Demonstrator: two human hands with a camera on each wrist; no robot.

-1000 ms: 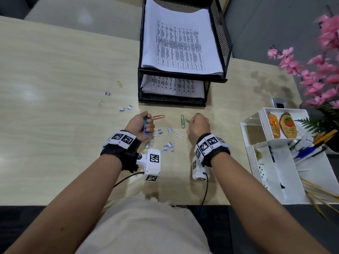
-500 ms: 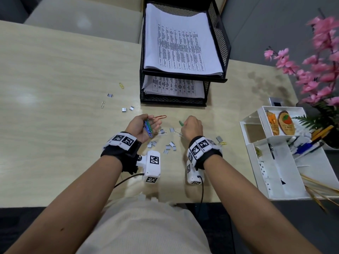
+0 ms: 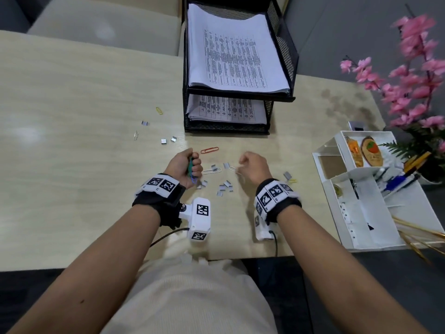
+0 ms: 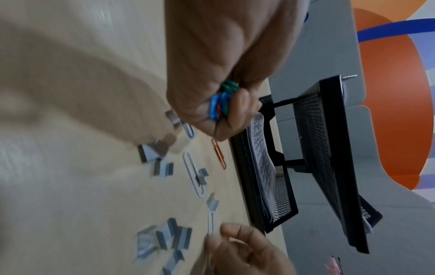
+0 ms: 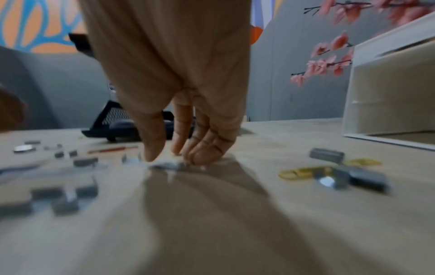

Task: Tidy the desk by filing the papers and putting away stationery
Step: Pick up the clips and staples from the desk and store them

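Observation:
My left hand (image 3: 192,163) is curled round a bunch of coloured paper clips (image 4: 220,104), green and blue ones showing, just above the desk. Thumb and fingertips of my right hand (image 3: 241,163) come down on a silver paper clip (image 3: 233,169) that lies on the desk and pinch its end; the right wrist view is blurred there. Between the hands lie another silver clip (image 3: 212,171), a red clip (image 3: 209,150) and several loose staple blocks (image 3: 225,186). Papers fill both levels of the black mesh tray (image 3: 226,128).
A yellow clip (image 3: 159,110), a small silver clip (image 3: 136,135) and a few staple blocks (image 3: 167,140) lie at the left. Another yellow clip (image 3: 292,181) lies right of my right wrist. A white desk organiser (image 3: 361,213) and pink flowers (image 3: 409,80) stand at the right.
The green clip that lay by my right hand is now in the left hand's bunch. My right hand has moved back right, onto the silver clip.

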